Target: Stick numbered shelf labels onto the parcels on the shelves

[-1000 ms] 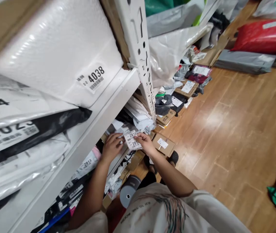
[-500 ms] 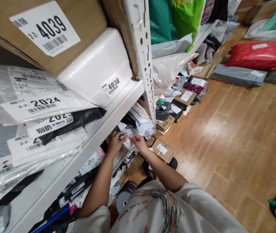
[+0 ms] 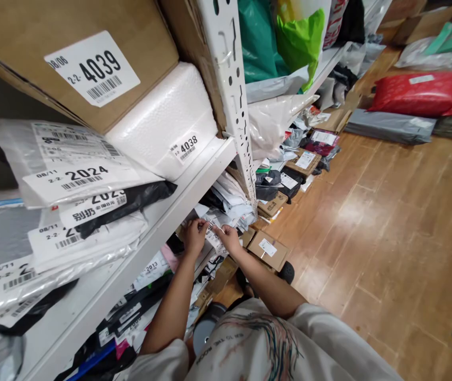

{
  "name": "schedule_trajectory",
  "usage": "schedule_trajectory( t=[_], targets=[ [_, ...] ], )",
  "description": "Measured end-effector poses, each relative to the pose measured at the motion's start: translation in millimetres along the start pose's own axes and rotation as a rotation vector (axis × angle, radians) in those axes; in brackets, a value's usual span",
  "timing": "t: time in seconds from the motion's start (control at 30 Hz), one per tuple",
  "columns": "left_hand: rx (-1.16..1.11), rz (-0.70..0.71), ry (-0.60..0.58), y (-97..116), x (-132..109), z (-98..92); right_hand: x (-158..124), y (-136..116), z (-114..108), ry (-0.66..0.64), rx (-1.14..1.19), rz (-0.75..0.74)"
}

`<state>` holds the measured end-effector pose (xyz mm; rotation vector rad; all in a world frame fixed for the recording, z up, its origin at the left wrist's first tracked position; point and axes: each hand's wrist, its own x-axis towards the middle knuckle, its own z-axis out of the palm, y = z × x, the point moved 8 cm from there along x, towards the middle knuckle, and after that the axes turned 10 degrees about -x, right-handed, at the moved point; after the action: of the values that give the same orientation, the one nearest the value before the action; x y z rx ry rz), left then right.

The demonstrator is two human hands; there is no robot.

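Note:
Low in front of the shelf, a strip of white printed number labels (image 3: 215,244) hangs between my two hands. My left hand (image 3: 195,236) pinches its upper end with thumb and fingertips. From the other side my right hand (image 3: 229,238) has its thumb and fingers closed on the strip's edge. Part of the strip lies behind the fingers, and most of its print is too small to read. Right behind the hands are white and grey mailing bags (image 3: 229,198) piled on a lower shelf.
At my left, a white shelf (image 3: 186,196) carries labelled bags (image 3: 87,164), a foam box (image 3: 170,116) and a cardboard box (image 3: 79,32). A perforated metal post (image 3: 232,84) rises ahead. Parcels (image 3: 305,159) line the wooden floor (image 3: 369,254); a cardboard box (image 3: 268,248) lies near my feet.
The view has shifted slightly, so the shelf sits a little further right and lower. My hands have moved slightly apart along the label strip, still gripping it.

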<state>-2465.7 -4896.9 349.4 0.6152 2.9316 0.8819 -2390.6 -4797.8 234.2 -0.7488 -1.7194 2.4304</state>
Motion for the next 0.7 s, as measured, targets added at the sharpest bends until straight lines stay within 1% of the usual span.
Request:
schedule_trajectory(
  t=[0.1,0.17,0.2,0.3,0.37,0.4,0.5,0.53,0.57,0.6,0.7],
  targets=[
    [0.061,0.003,0.008,0,-1,0.1,-7,1,2,-0.083,0.044,0.021],
    [0.089,0.005,0.007,0,0,1.0,-11,4,1,-0.1,0.061,0.044],
    [0.101,0.006,0.005,0,-1,1.8,-13,6,-1,-0.078,0.063,0.056],
    [0.127,0.01,0.002,3,-3,3.9,-24,21,-16,0.054,0.055,0.087],
    [0.139,0.012,0.015,9,-5,2.2,-36,34,-27,0.093,0.05,0.103],
    [0.145,0.008,0.039,13,-5,-1.1,-43,41,-31,0.086,0.051,0.108],
    [0.2,0.02,0.191,29,0,-23.1,-62,58,-46,0.017,0.073,0.107],
    [0.223,0.052,0.198,35,5,-28.5,-66,61,-50,-0.008,0.084,0.102],
    [0.238,0.095,0.162,41,12,-30.8,-68,61,-53,-0.03,0.094,0.095],
    [0.244,0.142,0.09,45,19,-30.5,-69,59,-56,-0.047,0.103,0.087],
    [0.202,0.24,-0.179,44,31,-25.8,-63,39,-56,-0.143,0.131,0.05]
  ],
)
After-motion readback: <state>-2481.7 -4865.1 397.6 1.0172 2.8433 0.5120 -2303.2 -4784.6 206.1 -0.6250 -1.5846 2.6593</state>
